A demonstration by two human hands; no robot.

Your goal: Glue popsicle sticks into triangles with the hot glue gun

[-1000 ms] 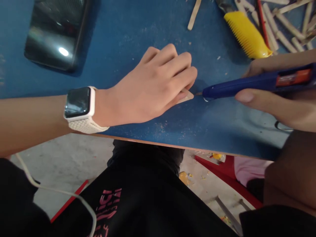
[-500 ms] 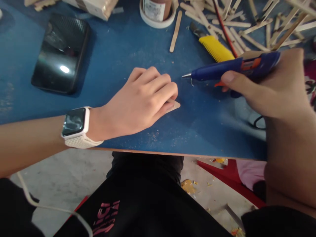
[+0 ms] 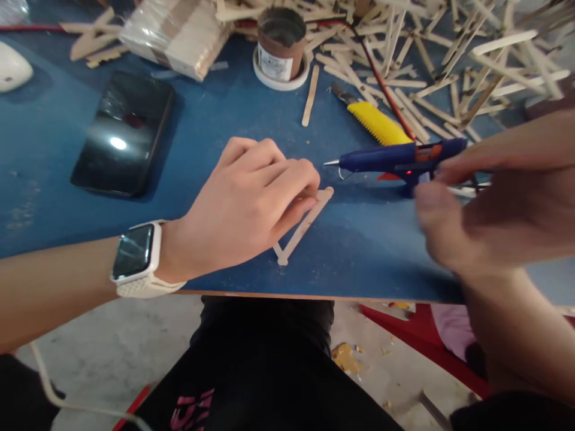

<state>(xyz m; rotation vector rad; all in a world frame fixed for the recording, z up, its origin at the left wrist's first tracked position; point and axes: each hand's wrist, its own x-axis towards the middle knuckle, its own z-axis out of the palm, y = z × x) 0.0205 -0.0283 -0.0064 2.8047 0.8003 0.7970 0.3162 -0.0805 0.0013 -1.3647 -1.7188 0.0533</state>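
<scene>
My left hand point(image 3: 256, 200) is closed over craft sticks joined at an angle point(image 3: 305, 230), which lie low over the blue table. One stick slants out past the fingertips to a corner near the table's front edge; the rest is under the hand. A blue hot glue gun point(image 3: 381, 160) rests on the table to the right, its metal nozzle toward my left hand and a small red light lit. Right behind its handle is my right hand point(image 3: 485, 203), blurred, with thumb and forefinger apart and not wrapped round the gun.
A yellow-handled cutter point(image 3: 380, 123) and a single craft stick point(image 3: 311, 96) lie beyond the glue gun. Farther back are a heap of loose sticks point(image 3: 431, 66), a brown pot point(image 3: 281, 51) and a wrapped stick bundle point(image 3: 175, 36). A black glossy box point(image 3: 123, 134) sits at left.
My right hand has let go of the glue gun and drawn back to the right. More of the joined sticks shows under my left hand. The view has tilted up slightly.
</scene>
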